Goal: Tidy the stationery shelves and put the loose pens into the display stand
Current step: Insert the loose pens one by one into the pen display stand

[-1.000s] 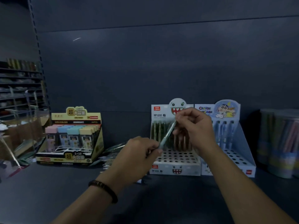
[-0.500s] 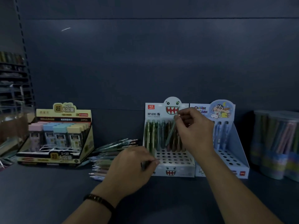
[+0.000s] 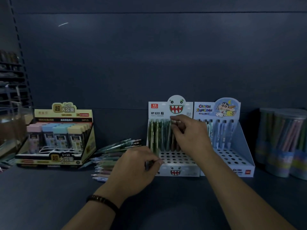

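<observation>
The white monster-face display stand (image 3: 182,170) sits on the dark shelf, with several green and brown pens (image 3: 156,135) upright in its back row. My right hand (image 3: 192,140) reaches over the stand and pinches the top of one pen (image 3: 172,130) standing in that row. My left hand (image 3: 132,170) hovers in front of the stand's left corner, its fingers curled round a dark pen (image 3: 147,165) of which only the end shows. A pile of loose pens (image 3: 111,156) lies on the shelf just left of the stand.
A blue cartoon pen stand (image 3: 239,156) touches the white stand on its right. A yellow box of pastel lead cases (image 3: 58,138) stands at the left. Clear tubs of coloured pens (image 3: 282,143) stand far right. A dark back panel rises behind everything.
My right hand has carried the pen from mid-air down into the stand's back row. My left hand let go of that pen and dropped toward the stand's front left corner.
</observation>
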